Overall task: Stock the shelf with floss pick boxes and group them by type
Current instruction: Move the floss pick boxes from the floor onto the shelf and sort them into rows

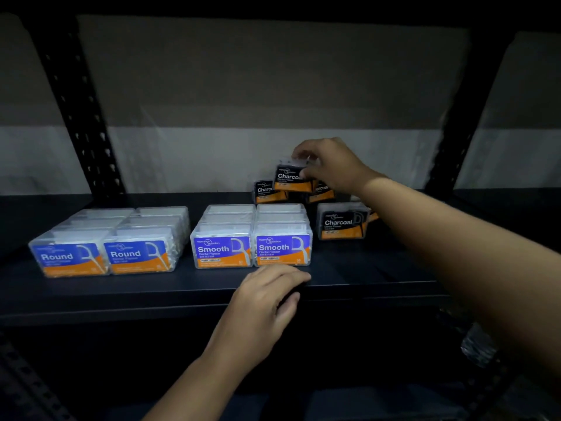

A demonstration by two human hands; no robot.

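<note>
From the head camera, a dark metal shelf (182, 287) carries three groups of floss pick boxes. At the left stand the Round boxes (104, 256), two side by side in front with more rows behind them. Just to their right, apart from them, stand the Smooth boxes (252, 250), again two abreast with rows behind. Farther right and deeper in are the Charcoal boxes (343, 223): one stands in front, and two more sit behind it near the back wall.

The right hand (331, 165) reaches in over the Charcoal group, its fingers (299, 154) curled and clamped on the top of a raised Charcoal box (290, 177), held above the two rear ones. The left hand (267, 302) rests on the shelf's front edge below the Smooth boxes, fingers loosely bent over the lip, holding no box.
</note>
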